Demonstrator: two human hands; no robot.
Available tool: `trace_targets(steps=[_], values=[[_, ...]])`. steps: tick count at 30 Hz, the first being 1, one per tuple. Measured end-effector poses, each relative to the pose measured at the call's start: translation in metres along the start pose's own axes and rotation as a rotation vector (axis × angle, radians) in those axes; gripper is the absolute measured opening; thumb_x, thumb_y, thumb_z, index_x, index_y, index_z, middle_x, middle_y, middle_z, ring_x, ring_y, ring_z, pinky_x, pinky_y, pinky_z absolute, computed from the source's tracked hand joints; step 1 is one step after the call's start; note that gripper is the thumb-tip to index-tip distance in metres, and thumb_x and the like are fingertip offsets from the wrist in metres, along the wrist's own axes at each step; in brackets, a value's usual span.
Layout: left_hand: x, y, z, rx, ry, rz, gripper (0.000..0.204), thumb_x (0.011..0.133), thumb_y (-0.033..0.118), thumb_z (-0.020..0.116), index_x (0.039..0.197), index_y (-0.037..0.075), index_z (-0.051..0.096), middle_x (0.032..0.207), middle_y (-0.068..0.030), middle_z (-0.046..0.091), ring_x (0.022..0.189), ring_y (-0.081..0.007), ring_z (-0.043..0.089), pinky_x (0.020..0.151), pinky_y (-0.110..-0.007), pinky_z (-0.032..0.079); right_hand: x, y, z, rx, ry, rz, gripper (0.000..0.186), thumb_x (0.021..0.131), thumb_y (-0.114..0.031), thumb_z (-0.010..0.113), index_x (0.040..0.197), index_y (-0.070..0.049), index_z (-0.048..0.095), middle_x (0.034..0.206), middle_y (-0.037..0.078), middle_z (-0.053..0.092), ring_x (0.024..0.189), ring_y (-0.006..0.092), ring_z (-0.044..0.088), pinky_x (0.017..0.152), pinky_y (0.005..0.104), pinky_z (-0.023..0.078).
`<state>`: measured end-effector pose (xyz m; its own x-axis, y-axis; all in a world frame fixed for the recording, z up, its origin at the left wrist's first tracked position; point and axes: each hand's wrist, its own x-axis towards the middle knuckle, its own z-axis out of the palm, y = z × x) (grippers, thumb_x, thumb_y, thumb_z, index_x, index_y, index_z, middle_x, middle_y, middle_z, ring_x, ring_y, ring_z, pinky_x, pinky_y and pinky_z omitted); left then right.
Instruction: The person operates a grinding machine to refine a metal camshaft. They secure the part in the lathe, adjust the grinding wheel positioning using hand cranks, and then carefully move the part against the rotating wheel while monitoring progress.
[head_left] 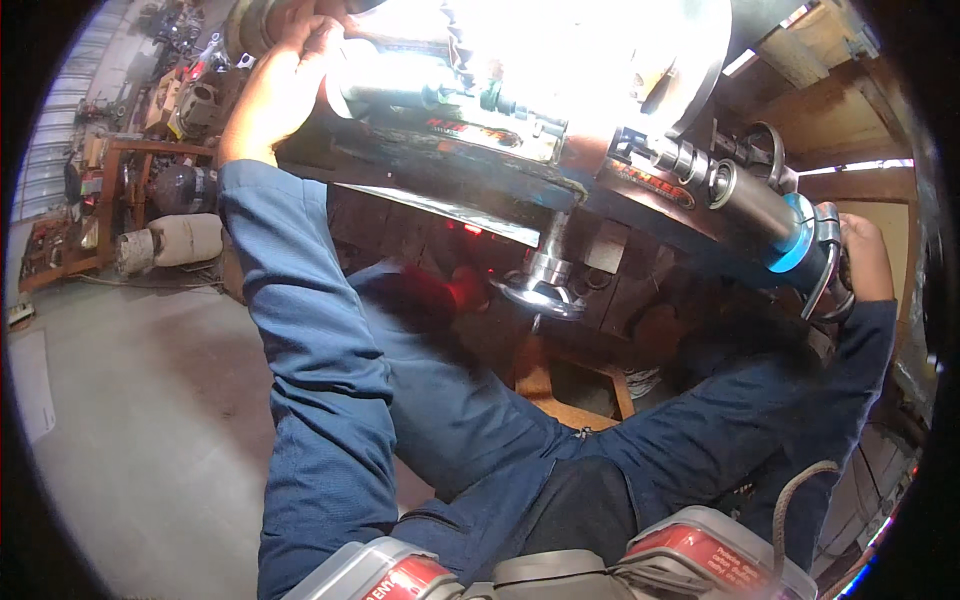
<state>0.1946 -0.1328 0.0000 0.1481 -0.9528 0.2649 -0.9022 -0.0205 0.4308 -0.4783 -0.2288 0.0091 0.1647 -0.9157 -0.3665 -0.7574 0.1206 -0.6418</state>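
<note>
A long dark machine bed [400,150] crosses in front of me, with metal cylinders, shafts and fittings on it. Up at its left end, my left hand [290,80] is closed over the edge of a round metal part [345,75]; strong glare hides some of the fingers. At the far right, my right hand [866,245] is closed at a curved metal handle [828,255], its fingertips partly hidden. That handle sits at the end of a dark cylinder [755,205] with a blue ring [795,238]. Below the bed hangs a shiny handwheel [543,292] on a short shaft.
A large bright disc [700,60] stands behind the bed, partly washed out. Beneath, between my legs, is a wooden frame [570,400]. Shelving with machine parts [110,200] and a pale cylinder [185,243] stand at left. Respirator cartridges [690,555] fill the lower edge.
</note>
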Motion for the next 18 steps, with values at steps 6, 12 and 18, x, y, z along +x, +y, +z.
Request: trace_targets(steps=[6,12,18], values=[[0.005,-0.005,0.005,-0.037,-0.087,-0.052,0.053,0.1,0.048,0.046,0.145,0.019,0.041,0.111,-0.0181,0.066,0.103,-0.0313,0.064,0.093,-0.04,0.047,-0.006,-0.016,0.0,-0.005,-0.031,0.012,0.031,0.096,-0.019,0.047,0.1,0.004,0.067,0.089,0.006,0.067,0.076,0.0132,0.06,0.073,0.0288,0.047],[-0.007,0.01,-0.013,-0.011,-0.058,-0.09,0.056,0.1,0.048,0.046,0.147,0.018,0.038,0.118,-0.0181,0.064,0.109,-0.0297,0.061,0.096,-0.039,0.045,-0.024,-0.02,0.035,-0.191,0.37,-0.108,0.034,0.1,-0.021,0.045,0.11,0.003,0.066,0.1,0.01,0.069,0.092,0.0193,0.062,0.086,0.0324,0.046],[-0.006,0.003,-0.012,-0.004,-0.076,-0.107,0.058,0.1,0.048,0.047,0.149,0.02,0.035,0.123,-0.017,0.062,0.115,-0.0296,0.06,0.1,-0.037,0.043,-0.042,-0.02,0.054,-0.206,0.547,-0.165,0.037,0.103,-0.022,0.043,0.123,0.001,0.062,0.116,0.012,0.067,0.108,0.0199,0.06,0.098,0.0324,0.043]])
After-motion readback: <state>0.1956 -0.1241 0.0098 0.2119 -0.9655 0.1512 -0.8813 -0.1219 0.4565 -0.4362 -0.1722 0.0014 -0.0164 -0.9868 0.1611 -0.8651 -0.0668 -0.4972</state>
